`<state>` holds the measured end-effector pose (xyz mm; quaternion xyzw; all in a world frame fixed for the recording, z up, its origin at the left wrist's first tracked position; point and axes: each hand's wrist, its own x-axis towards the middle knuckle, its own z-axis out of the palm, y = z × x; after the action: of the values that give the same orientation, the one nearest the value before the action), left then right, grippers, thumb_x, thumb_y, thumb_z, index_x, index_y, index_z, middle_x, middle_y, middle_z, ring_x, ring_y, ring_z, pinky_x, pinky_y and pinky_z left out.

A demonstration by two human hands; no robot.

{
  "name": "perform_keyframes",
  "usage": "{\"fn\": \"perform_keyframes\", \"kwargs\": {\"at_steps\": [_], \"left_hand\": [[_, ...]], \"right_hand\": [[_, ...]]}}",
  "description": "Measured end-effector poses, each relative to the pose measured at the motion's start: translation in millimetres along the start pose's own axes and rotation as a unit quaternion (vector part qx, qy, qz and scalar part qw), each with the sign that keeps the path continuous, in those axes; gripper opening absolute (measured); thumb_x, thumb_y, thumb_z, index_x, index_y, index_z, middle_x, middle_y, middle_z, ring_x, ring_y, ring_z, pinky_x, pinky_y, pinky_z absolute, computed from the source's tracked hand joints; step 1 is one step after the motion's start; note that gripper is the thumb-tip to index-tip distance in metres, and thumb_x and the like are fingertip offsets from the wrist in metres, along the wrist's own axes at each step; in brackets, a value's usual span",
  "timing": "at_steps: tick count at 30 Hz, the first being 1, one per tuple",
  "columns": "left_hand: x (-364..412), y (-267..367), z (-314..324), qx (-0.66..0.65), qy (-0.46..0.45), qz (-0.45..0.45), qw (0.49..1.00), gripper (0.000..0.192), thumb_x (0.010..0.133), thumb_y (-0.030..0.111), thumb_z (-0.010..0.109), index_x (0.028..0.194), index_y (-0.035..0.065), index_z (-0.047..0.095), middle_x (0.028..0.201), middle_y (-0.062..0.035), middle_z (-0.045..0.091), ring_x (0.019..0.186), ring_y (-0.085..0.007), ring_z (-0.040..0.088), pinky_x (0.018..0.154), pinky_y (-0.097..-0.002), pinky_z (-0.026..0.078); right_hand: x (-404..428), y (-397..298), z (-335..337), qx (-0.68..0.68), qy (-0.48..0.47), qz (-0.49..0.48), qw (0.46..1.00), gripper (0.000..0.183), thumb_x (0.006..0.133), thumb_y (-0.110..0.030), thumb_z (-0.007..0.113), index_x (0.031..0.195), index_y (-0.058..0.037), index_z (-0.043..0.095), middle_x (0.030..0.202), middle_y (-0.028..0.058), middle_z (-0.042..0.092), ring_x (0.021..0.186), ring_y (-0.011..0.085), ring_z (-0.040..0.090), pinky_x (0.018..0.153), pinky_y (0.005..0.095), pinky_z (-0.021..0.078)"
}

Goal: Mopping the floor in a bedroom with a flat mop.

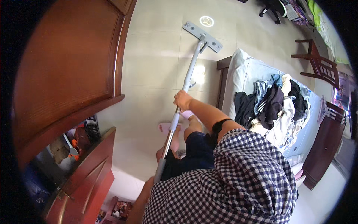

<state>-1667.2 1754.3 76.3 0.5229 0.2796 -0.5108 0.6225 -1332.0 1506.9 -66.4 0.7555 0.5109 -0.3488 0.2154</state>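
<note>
A flat mop with a grey rectangular head (202, 36) runs diagonally across the view, its head resting on the tiled floor without a visible cloth on top. My right hand (183, 100) is wrapped around the middle of its pole (190, 71), just below a small hook. Lower down, the pole turns to bare metal and ends in a grey grip (159, 170). My left hand (150, 182) is at that grip, mostly hidden by the handle and my checkered shirt. Pink slippers (165, 127) are on my feet beneath the pole.
A bed (237, 72) with a heap of clothes (272, 106) stands to the right. Left are a wooden cabinet (70, 56) and an open red-brown door (84, 179), with stored items between them. A wooden chair (316, 58) and a wheeled chair base (271, 12) are farther off.
</note>
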Motion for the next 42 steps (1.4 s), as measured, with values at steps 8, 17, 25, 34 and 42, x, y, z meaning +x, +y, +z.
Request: {"fn": "perform_keyframes", "kwargs": {"at_steps": [8, 17, 25, 34, 42], "left_hand": [[-16.5, -44.5, 3.2, -0.03, 0.049, -0.043, 0.997, 0.035, 0.08, 0.015, 0.063, 0.109, -0.0021, 0.055, 0.084, -0.0106, 0.061, 0.073, -0.0183, 0.058, 0.066, -0.0293, 0.047], [-27.7, -119.4, 12.0, -0.097, 0.088, -0.091, 0.987, 0.036, 0.079, 0.013, 0.064, 0.11, -0.0011, 0.055, 0.081, -0.008, 0.059, 0.069, -0.0158, 0.055, 0.061, -0.0277, 0.045], [-51.0, -159.9, -2.4, -0.16, 0.09, -0.141, 0.973, 0.037, 0.078, 0.012, 0.065, 0.112, -0.0001, 0.055, 0.078, -0.0058, 0.058, 0.065, -0.0135, 0.053, 0.057, -0.0264, 0.043], [-69.6, -191.2, -36.5, -0.214, 0.099, -0.17, 0.957, 0.038, 0.077, 0.009, 0.066, 0.113, 0.0009, 0.055, 0.075, -0.0032, 0.057, 0.06, -0.011, 0.05, 0.052, -0.0248, 0.04], [-56.4, -153.5, -105.4, -0.21, 0.093, -0.122, 0.966, 0.04, 0.076, 0.008, 0.067, 0.114, 0.0019, 0.055, 0.073, -0.001, 0.056, 0.057, -0.0088, 0.048, 0.048, -0.0234, 0.038]], "right_hand": [[12.1, -43.3, 2.0, 0.043, -0.114, -0.068, 0.99, 0.007, 0.072, -0.024, 0.061, 0.077, -0.0202, 0.064, 0.086, -0.0007, 0.061, 0.09, 0.0223, 0.059, 0.08, 0.0385, 0.0407], [0.0, -40.7, 46.5, 0.041, -0.155, -0.093, 0.983, 0.012, 0.069, -0.023, 0.062, 0.081, -0.0226, 0.066, 0.08, -0.0014, 0.063, 0.088, 0.0218, 0.061, 0.077, 0.0419, 0.0406], [-25.0, -62.7, 108.9, 0.053, -0.149, -0.06, 0.986, 0.011, 0.07, -0.024, 0.062, 0.08, -0.0194, 0.065, 0.083, 0.002, 0.064, 0.09, 0.0235, 0.061, 0.077, 0.0429, 0.0422], [-61.8, -138.1, 69.5, 0.245, -0.182, -0.073, 0.95, 0.018, 0.07, -0.016, 0.059, 0.087, -0.0156, 0.066, 0.089, 0.0082, 0.066, 0.089, 0.0316, 0.062, 0.071, 0.0464, 0.0488], [-17.5, -119.6, 29.2, 0.244, -0.069, -0.129, 0.959, 0.017, 0.063, -0.014, 0.059, 0.08, -0.0127, 0.064, 0.076, 0.0123, 0.064, 0.077, 0.0344, 0.063, 0.067, 0.0447, 0.0499]]}}
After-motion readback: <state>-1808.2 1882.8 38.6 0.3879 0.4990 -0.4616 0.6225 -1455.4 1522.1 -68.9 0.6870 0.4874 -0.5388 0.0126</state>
